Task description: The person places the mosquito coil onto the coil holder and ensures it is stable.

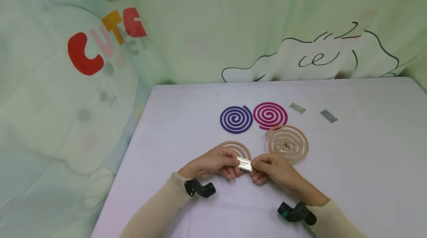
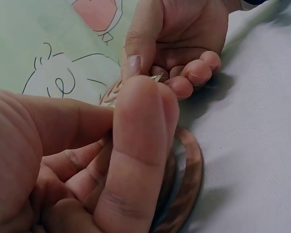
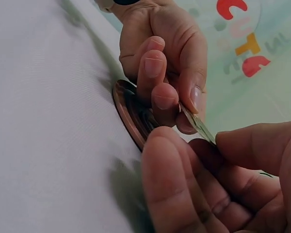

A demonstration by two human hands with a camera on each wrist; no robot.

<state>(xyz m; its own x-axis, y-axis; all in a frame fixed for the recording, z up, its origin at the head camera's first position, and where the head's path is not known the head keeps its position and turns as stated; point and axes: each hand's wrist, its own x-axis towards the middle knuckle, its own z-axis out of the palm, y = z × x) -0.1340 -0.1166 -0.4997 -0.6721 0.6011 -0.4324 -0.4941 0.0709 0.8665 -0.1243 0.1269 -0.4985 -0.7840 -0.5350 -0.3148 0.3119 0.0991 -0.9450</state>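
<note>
Both hands pinch a small shiny metal mosquito coil stand [image 1: 244, 164] with cut slits, held up between them. The left hand [image 1: 218, 162] grips its left end between thumb and fingers; the right hand [image 1: 271, 167] has the right end. In the right wrist view the stand [image 3: 199, 124] shows nearly edge-on. Behind and below the left hand lies a tan mosquito coil [image 1: 245, 149], partly hidden by the fingers. Another tan coil [image 1: 304, 145] lies just beyond the right hand, with a shiny metal piece [image 1: 283, 145] at its middle.
Farther back on the white table [image 1: 186, 112] lie a purple coil [image 1: 230, 130] and a pink coil [image 1: 256, 113], side by side. Two more flat metal stands, one [image 1: 297, 108] nearer the pink coil and one [image 1: 328, 116] farther right, rest there. A printed curtain [image 1: 200, 26] hangs behind.
</note>
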